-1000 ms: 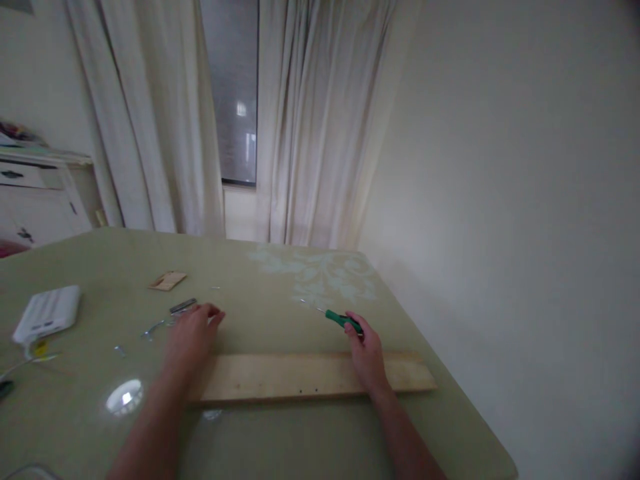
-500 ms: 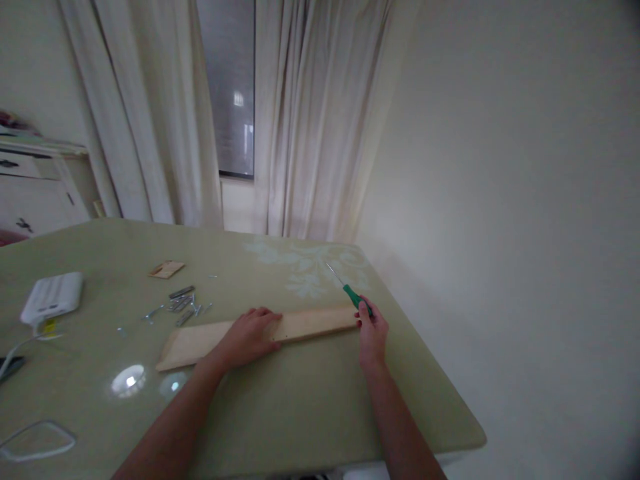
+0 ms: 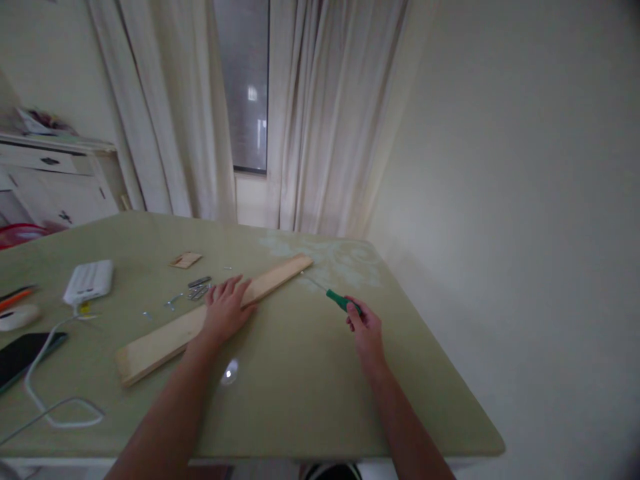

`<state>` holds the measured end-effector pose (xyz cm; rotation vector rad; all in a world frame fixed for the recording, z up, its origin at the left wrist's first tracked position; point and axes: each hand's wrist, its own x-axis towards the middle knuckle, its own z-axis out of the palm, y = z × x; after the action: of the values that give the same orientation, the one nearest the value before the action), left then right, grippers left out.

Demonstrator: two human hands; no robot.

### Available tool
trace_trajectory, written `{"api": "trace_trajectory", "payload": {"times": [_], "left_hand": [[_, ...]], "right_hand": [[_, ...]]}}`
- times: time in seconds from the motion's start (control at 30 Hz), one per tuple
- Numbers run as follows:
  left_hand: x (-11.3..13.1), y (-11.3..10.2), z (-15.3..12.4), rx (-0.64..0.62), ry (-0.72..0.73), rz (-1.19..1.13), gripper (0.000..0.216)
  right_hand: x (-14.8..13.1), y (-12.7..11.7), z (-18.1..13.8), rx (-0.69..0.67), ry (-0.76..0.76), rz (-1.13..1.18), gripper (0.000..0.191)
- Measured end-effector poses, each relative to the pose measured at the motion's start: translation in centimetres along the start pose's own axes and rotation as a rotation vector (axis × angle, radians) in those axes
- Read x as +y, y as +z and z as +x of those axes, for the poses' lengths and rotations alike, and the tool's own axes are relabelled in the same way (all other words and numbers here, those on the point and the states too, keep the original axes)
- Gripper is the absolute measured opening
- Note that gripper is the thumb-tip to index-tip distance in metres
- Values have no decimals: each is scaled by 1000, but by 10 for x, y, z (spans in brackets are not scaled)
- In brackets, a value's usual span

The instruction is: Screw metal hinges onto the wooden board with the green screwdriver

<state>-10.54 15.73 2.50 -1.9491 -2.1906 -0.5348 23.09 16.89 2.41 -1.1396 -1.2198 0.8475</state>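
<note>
A long pale wooden board (image 3: pixel 173 335) lies slantwise on the table, its far end pointing to the back right. My left hand (image 3: pixel 227 312) grips it around the middle, fingers across the top toward the far edge and thumb on the near side. My right hand (image 3: pixel 366 327) is closed around the green handle of a screwdriver (image 3: pixel 339 300). The shaft points up and left, and its tip is close to the board's far end; I cannot tell whether they touch. Behind my left hand lies a small cluster of metal hardware (image 3: pixel 197 291), partly hidden by my fingers.
A small thin wooden piece (image 3: pixel 186 260) lies farther back. On the left are a white power bank (image 3: pixel 90 281) with a cable (image 3: pixel 37 393), a dark phone (image 3: pixel 27 357) and an orange-and-black item (image 3: pixel 16 298). A wall (image 3: pixel 500 233) runs along the right side.
The board has turned, its right end swinging away to the back and its left end coming nearer. The screwdriver's shaft has tipped left and lower, toward the board's end. My view has shifted slightly left.
</note>
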Motion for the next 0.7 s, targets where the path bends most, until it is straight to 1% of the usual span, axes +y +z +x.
{"api": "trace_trajectory", "payload": {"times": [0.03, 0.1, 0.17, 0.23, 0.3, 0.37, 0.43, 0.47, 0.53, 0.63, 0.7], "left_hand": [[12, 1, -1, 45, 96, -25, 62], [38, 5, -4, 88, 345, -112, 55], [61, 9, -7, 66, 557, -184, 42], [76, 11, -9, 8, 675, -226, 36], [83, 10, -10, -89, 701, -227, 34], [83, 5, -9, -217, 618, -189, 30], [78, -2, -6, -317, 462, -135, 25], [73, -6, -4, -338, 375, -107, 25], [57, -14, 2, -323, 222, -59, 30], [23, -25, 11, -278, -27, 4, 40], [0, -29, 15, -269, -165, 16, 49]], "right_hand": [[-2, 2, -3, -56, -20, -37, 56], [-6, 6, -10, -165, -61, -90, 49], [-10, 8, -15, -239, -77, -99, 45], [-13, 10, -18, -265, -66, -78, 45], [-14, 11, -19, -283, -42, -48, 46], [-15, 13, -18, -300, -19, -6, 49], [-14, 15, -18, -311, 0, 50, 56], [-14, 16, -18, -312, 7, 72, 59], [-12, 17, -19, -304, 19, 78, 61], [-9, 17, -19, -287, 31, 9, 50], [-7, 17, -19, -293, 32, -20, 43]]}}
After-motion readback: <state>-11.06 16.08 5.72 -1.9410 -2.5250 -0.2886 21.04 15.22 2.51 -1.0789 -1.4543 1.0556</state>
